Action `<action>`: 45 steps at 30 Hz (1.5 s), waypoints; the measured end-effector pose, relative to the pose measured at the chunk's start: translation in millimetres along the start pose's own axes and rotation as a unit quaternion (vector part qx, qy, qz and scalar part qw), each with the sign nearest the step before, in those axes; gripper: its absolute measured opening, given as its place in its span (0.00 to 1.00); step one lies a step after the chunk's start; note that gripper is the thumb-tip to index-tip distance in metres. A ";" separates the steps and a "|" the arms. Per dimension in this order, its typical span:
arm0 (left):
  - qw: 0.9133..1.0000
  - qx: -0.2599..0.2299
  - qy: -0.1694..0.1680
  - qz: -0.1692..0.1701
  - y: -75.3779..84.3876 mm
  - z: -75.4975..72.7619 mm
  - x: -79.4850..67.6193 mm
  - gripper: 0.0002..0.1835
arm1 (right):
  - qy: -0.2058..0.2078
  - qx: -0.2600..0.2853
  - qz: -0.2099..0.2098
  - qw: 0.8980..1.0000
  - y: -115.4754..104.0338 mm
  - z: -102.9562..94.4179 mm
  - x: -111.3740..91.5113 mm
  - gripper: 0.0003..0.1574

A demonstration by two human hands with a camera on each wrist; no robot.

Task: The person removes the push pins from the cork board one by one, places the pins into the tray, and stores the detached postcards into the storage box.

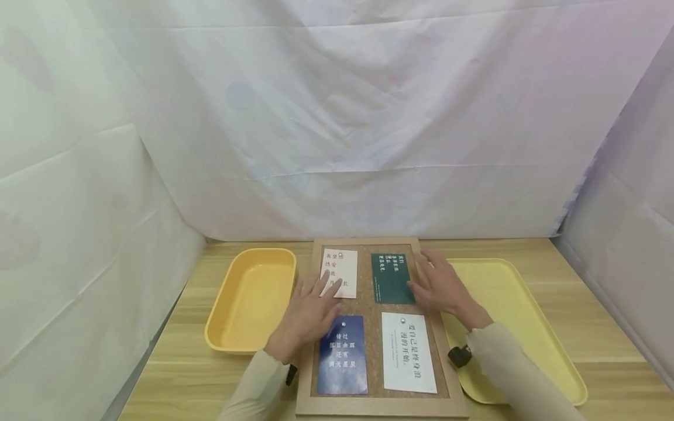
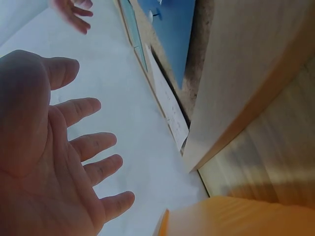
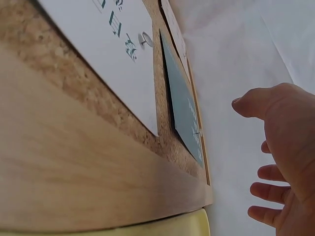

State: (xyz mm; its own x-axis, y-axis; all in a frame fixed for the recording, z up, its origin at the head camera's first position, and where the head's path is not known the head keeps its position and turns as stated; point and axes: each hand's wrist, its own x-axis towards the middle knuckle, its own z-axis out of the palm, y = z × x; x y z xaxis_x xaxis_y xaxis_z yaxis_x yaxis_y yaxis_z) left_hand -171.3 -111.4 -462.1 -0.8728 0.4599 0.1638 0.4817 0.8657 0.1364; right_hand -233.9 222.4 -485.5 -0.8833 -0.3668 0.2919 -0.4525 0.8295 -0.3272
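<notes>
A wood-framed cork board (image 1: 372,327) lies on the table with a card pinned in each quarter. My left hand (image 1: 308,313), fingers spread, is over the board's left side; its fingertips overlap the cream card (image 1: 348,272) in the head view. Below that card is a blue card (image 1: 342,356) with a pin at its top. On the right, my right hand (image 1: 444,286) is over the frame beside the dark green card (image 1: 392,280). A white card (image 1: 408,356) with a silver push pin (image 3: 146,39) sits nearer me. Both palms show bare in the wrist views.
A deep orange-yellow bin (image 1: 253,304) stands left of the board. To the right lies a shallow pale yellow tray (image 1: 518,327), partly under my right forearm. White cloth (image 1: 368,117) hangs behind the wood-grain table (image 1: 168,374) and along both sides.
</notes>
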 end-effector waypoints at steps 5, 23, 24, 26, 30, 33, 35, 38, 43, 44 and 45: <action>1.000 -0.016 -0.014 -0.004 2.9 4.0 2.5 0.27 | -0.006 0.000 0.001 1.000 -3.3 2.1 3.4 0.45; 0.996 -0.014 -0.078 -0.028 8.1 13.3 9.8 0.29 | -0.005 0.004 -0.014 1.000 -21.9 4.1 11.1 0.48; 0.996 -0.012 -0.082 -0.028 8.1 14.0 10.2 0.29 | -0.004 0.006 -0.016 1.000 -22.8 4.4 11.1 0.47; 0.995 -0.008 -0.093 -0.030 8.4 15.1 11.2 0.29 | -0.004 0.009 -0.018 1.000 -24.2 5.6 11.2 0.46; 0.994 0.001 -0.105 -0.031 8.0 19.7 12.4 0.30 | -0.006 0.006 -0.021 1.000 -25.9 9.3 11.1 0.45; 0.993 0.004 -0.110 -0.030 8.2 21.5 13.4 0.30 | -0.008 0.007 -0.023 1.000 -27.3 11.4 12.8 0.44; 0.993 0.006 -0.114 -0.031 8.5 21.9 14.5 0.30 | -0.008 0.011 -0.023 1.000 -28.0 12.7 14.6 0.43; 0.992 0.005 -0.123 -0.034 9.7 21.3 16.1 0.30 | -0.012 0.016 -0.024 1.000 -29.5 14.5 17.5 0.43; 0.990 0.008 -0.138 -0.037 11.4 21.3 17.9 0.31 | -0.022 0.028 -0.024 0.999 -32.4 15.7 20.5 0.45; 0.990 0.009 -0.138 -0.036 11.2 21.8 18.5 0.31 | -0.024 0.031 -0.022 0.999 -33.1 15.6 20.8 0.45; 0.990 0.008 -0.138 -0.036 11.1 22.0 19.0 0.31 | -0.024 0.031 -0.019 0.999 -33.6 15.9 21.2 0.45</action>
State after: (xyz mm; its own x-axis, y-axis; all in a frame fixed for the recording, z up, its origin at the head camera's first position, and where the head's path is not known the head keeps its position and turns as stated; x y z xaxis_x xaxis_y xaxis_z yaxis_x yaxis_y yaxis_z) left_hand -184.3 -88.7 -479.0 -0.8945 0.4309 -0.1191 0.4176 0.9005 0.1212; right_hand -239.4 180.1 -482.6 -0.8693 -0.4191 0.2621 -0.4918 0.7869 -0.3727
